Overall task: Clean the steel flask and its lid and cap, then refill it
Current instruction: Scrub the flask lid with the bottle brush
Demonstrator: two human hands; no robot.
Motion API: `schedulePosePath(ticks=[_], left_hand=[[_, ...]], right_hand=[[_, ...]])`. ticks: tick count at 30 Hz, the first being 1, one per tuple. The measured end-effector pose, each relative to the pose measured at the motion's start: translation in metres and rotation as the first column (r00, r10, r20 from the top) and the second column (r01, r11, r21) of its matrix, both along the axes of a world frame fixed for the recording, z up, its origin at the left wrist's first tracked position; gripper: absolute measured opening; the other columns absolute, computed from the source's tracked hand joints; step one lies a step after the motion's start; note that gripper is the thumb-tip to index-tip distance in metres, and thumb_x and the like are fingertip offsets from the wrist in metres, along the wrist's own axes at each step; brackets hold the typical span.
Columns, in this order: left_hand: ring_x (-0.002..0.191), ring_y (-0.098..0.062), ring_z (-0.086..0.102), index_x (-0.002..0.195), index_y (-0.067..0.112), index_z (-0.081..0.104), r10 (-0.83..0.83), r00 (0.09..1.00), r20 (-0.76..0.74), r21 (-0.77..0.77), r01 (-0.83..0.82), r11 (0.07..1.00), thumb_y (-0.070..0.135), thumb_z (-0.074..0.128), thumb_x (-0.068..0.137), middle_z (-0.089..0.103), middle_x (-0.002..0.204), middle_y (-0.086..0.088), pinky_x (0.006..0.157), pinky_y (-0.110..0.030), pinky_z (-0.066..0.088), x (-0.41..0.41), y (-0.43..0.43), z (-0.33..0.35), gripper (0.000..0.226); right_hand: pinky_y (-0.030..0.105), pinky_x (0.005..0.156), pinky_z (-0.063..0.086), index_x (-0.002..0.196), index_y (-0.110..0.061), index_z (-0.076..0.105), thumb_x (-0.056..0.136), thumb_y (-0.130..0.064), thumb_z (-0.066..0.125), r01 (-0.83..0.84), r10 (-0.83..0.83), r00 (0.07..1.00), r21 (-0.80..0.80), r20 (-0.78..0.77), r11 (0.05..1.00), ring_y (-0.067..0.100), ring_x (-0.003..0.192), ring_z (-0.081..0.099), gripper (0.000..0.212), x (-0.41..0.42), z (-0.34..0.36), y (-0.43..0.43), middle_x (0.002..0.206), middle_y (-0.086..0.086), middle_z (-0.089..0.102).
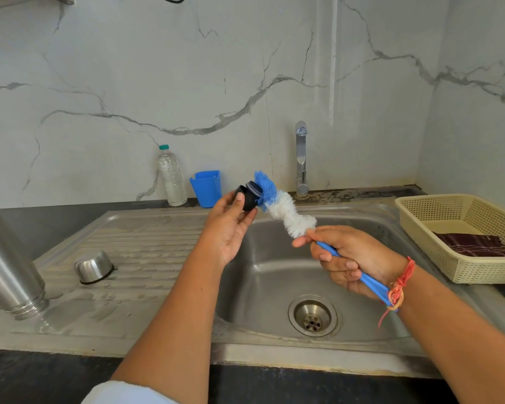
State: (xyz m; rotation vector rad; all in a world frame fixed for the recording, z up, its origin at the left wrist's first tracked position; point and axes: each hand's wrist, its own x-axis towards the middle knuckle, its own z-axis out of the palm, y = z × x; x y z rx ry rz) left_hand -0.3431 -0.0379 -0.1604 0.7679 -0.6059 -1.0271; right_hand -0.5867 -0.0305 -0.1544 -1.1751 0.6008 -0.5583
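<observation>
My left hand [231,225] holds a small black stopper lid [249,198] above the sink's left rim, thumb on its side. My right hand [347,258] grips the blue handle of a bottle brush [286,211]. The brush's blue and white bristle head touches the lid's end. The steel flask [9,266] stands upside down on the drainboard at the far left, its threaded mouth down. A steel cap [93,266] lies mouth down on the drainboard.
The steel sink basin [274,275] with its drain lies below my hands, the tap [301,158] behind it. A clear water bottle [172,176] and blue holder [206,188] stand by the wall. A cream basket [420,228] with a dark cloth sits at right.
</observation>
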Motion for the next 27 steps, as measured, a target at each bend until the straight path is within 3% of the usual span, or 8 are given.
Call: schedulePosePath(ticks=[5,9,12,16,20,24,27], left_hand=[[0.122,-0.026,0.067,0.132,0.003,0.060,0.099,0.994,-0.040,-0.068,-0.102,0.993,0.016,0.060,0.103,0.069,0.129,-0.016,0.097,-0.033,0.058,0.002,-0.002,0.003,0.032],[0.120,-0.026,0.069,0.137,0.001,0.056,-0.002,0.996,0.094,-0.043,0.006,0.999,0.013,0.059,0.103,0.068,0.131,-0.018,0.097,-0.032,0.058,-0.005,0.002,0.002,0.036],[0.116,-0.024,0.071,0.133,0.001,0.059,-0.090,0.992,0.085,-0.050,0.095,0.994,0.014,0.059,0.103,0.071,0.128,-0.017,0.094,-0.033,0.060,-0.009,0.005,0.006,0.033],[0.123,-0.032,0.066,0.134,-0.001,0.057,-0.111,0.993,-0.049,-0.030,0.110,0.994,0.019,0.057,0.106,0.067,0.131,-0.023,0.096,-0.040,0.060,-0.007,0.005,0.007,0.035],[0.120,-0.033,0.065,0.130,0.001,0.057,-0.061,0.977,-0.204,0.013,0.065,0.998,0.025,0.052,0.108,0.065,0.131,-0.025,0.087,-0.037,0.062,-0.002,0.003,0.006,0.032],[0.088,-0.022,0.066,0.134,0.002,0.058,-0.021,0.969,-0.248,0.041,0.032,0.999,0.038,0.049,0.108,0.068,0.102,-0.018,0.065,-0.027,0.059,0.002,0.001,0.006,0.046],[0.066,-0.017,0.056,0.119,0.003,0.060,0.011,0.953,-0.304,0.077,0.013,0.997,0.049,0.047,0.106,0.061,0.080,-0.012,0.049,-0.023,0.048,0.006,-0.001,0.004,0.050]], right_hand=[[0.013,0.025,0.024,0.116,0.003,0.065,0.104,-0.023,0.047,-0.033,0.029,0.998,0.066,0.063,0.997,0.002,0.028,0.027,0.034,0.003,0.004,0.011,0.064,0.001,0.042],[0.013,0.025,0.023,0.113,0.001,0.064,0.102,-0.025,0.050,-0.011,-0.008,0.991,0.148,0.131,0.989,0.003,0.026,0.027,0.032,0.004,0.004,0.007,0.062,-0.001,0.039],[0.014,0.024,0.023,0.111,0.000,0.063,0.103,-0.025,0.048,0.038,-0.062,0.986,0.149,0.157,0.988,0.003,0.026,0.027,0.030,0.000,0.001,-0.001,0.060,-0.001,0.040],[0.017,0.031,0.023,0.111,-0.002,0.065,0.107,-0.025,0.044,0.132,-0.142,0.989,-0.168,-0.049,0.977,0.005,0.033,0.028,0.031,0.001,-0.004,-0.006,0.062,-0.001,0.046],[0.020,0.042,0.025,0.105,-0.012,0.069,0.108,-0.028,0.043,0.172,-0.332,0.891,-0.445,-0.309,0.879,0.006,0.048,0.034,0.031,0.007,-0.017,-0.013,0.072,0.000,0.049],[0.023,0.045,0.021,0.095,-0.017,0.071,0.107,-0.034,0.044,0.158,-0.369,0.867,-0.516,-0.336,0.842,-0.001,0.038,0.040,0.034,0.007,-0.017,-0.017,0.065,0.000,0.040],[0.022,0.041,0.022,0.087,-0.019,0.073,0.105,-0.036,0.046,0.104,-0.366,0.856,-0.572,-0.366,0.813,0.005,0.040,0.029,0.037,0.005,-0.017,-0.017,0.060,-0.006,0.040]])
